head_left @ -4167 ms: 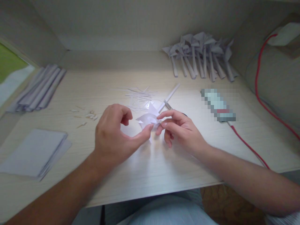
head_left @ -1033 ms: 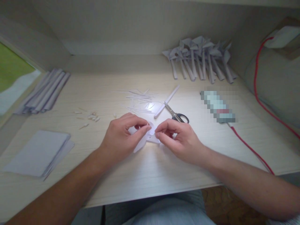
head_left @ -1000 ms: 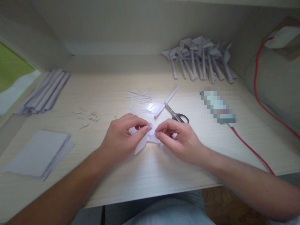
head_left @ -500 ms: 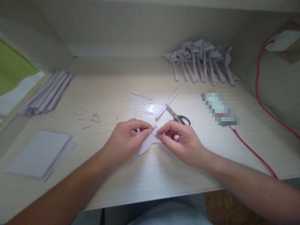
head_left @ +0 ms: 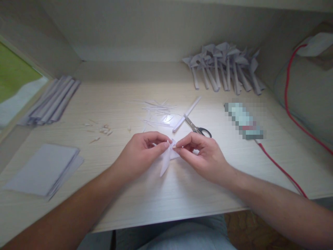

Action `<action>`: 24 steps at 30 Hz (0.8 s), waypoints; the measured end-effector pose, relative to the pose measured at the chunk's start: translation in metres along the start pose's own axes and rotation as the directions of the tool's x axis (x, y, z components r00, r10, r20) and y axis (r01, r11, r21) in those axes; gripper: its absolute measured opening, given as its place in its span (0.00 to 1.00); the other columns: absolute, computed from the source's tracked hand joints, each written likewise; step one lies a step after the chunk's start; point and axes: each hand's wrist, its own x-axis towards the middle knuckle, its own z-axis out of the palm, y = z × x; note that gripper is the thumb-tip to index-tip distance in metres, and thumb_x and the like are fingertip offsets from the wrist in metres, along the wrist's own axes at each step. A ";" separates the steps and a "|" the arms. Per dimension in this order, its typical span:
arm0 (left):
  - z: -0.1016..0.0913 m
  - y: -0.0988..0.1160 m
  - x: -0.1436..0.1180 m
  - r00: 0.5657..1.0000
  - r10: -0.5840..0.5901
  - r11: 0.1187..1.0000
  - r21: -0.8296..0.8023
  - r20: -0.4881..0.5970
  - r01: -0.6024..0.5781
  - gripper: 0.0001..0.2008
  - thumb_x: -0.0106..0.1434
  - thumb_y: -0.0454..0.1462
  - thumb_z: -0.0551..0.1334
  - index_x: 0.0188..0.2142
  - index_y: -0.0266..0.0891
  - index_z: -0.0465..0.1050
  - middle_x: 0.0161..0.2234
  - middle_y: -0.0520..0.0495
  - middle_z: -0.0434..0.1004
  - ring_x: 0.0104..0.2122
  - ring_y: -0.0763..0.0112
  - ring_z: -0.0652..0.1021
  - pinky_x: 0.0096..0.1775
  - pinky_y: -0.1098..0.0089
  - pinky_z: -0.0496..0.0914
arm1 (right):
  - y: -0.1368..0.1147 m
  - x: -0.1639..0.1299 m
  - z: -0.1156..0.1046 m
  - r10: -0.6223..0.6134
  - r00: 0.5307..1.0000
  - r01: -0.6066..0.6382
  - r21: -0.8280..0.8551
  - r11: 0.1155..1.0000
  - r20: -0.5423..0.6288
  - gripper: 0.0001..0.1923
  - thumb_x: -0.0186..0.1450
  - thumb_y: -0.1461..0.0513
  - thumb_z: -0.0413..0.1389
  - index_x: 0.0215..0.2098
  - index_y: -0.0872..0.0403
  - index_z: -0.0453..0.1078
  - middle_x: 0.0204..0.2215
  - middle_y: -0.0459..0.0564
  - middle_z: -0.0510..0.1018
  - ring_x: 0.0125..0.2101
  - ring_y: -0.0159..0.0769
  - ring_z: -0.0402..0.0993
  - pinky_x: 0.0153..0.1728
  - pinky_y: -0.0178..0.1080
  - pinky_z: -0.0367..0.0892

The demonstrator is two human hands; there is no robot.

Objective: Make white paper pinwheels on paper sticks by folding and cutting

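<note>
A pair of scissors (head_left: 199,131) with black handles lies on the pale wood desk (head_left: 135,205), blades pointing away from the person and to the left. Nearer the person than the scissors, and to their left, is a folded white paper pinwheel (head_left: 165,162), held up between two hands, one long blade of it hanging down. The left hand (head_left: 145,152) has its thumb and forefinger closed on the pinwheel, pinching its left side. The right hand (head_left: 203,152), just in front of the scissors, has thumb and forefinger pinched together on a small pale bit (head_left: 174,147) at the pinwheel's middle; it is too small to tell exactly what it is. The other fingers of both hands are curled in.

A thin rolled paper stick (head_left: 194,105) lies by the scissors' blade tips. Left of the scissors are thin paper strips (head_left: 158,107), and farther left, cut cotton-swab tips (head_left: 104,130). A bundle of paper tubes (head_left: 56,100) and a stack of paper sheets (head_left: 41,170) lie well to the scissors' left. Beyond the scissors, finished paper pinwheels (head_left: 221,55) on stems lie in a row. To the scissors' right is a pixelated phone (head_left: 244,121) with a red cable (head_left: 283,170).
</note>
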 end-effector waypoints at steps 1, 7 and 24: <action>0.000 -0.001 0.000 1.000 -0.008 0.999 -0.036 -0.008 0.007 0.05 0.63 0.38 0.67 0.36 0.41 0.82 0.35 0.50 0.85 0.36 0.66 0.82 0.39 0.68 0.74 | 0.000 0.000 0.000 -0.001 1.000 0.001 0.009 1.000 -0.005 0.02 0.65 0.63 0.63 0.34 0.54 0.78 0.27 0.46 0.81 0.27 0.32 0.73 0.27 0.36 0.66; 0.000 0.001 -0.001 0.998 -0.002 0.996 -0.089 -0.069 -0.004 0.03 0.61 0.37 0.70 0.34 0.40 0.81 0.33 0.51 0.83 0.34 0.70 0.80 0.40 0.71 0.72 | 0.001 0.003 -0.001 -0.005 1.000 0.005 0.068 0.998 0.002 0.01 0.64 0.65 0.64 0.34 0.54 0.80 0.29 0.47 0.82 0.29 0.33 0.75 0.30 0.36 0.68; 0.000 0.002 -0.004 0.997 0.037 0.999 -0.019 -0.072 -0.038 0.03 0.61 0.38 0.69 0.35 0.41 0.81 0.32 0.52 0.83 0.34 0.70 0.79 0.38 0.69 0.70 | 0.001 0.002 -0.001 -0.017 0.999 0.014 0.052 0.999 0.050 0.02 0.66 0.63 0.64 0.36 0.54 0.79 0.28 0.44 0.81 0.25 0.28 0.71 0.27 0.33 0.65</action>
